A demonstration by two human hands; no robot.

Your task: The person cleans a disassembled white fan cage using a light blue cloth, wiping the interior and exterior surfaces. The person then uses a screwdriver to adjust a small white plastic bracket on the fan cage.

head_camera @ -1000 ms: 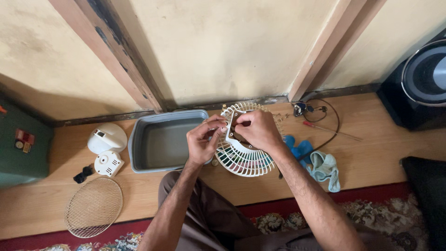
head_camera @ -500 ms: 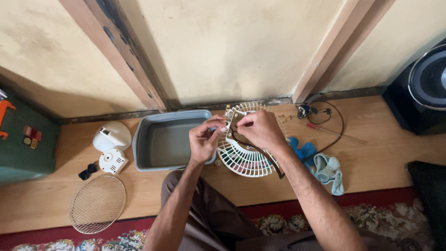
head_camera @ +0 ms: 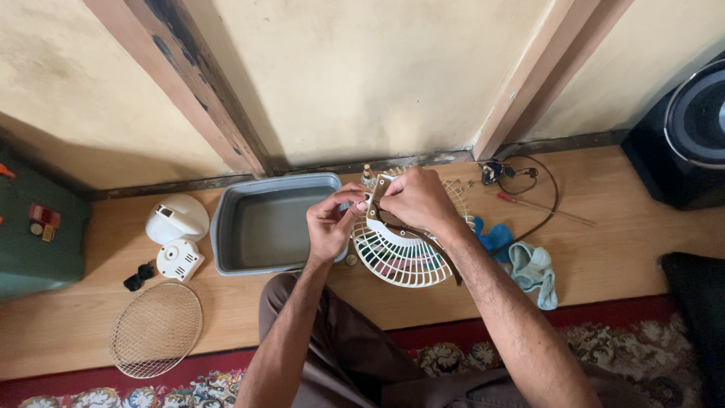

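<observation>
I see soft, even daylight, fairly bright. Wall at top of frame evenly lit, no glare. Soft shadows under the beams, upper left. Wide-angle bend at edges, left & right margins slightly smeared; centre sharp.

On the wooden floor, the plastic tub sits by the wall, with the fan grille just to its right. Left of the tub stand the fan motor housing and a small round cover; the wire mesh guard lies before them. Right of the grille lie a cloth, a screwdriver and a cable. A speaker stands far right.
</observation>
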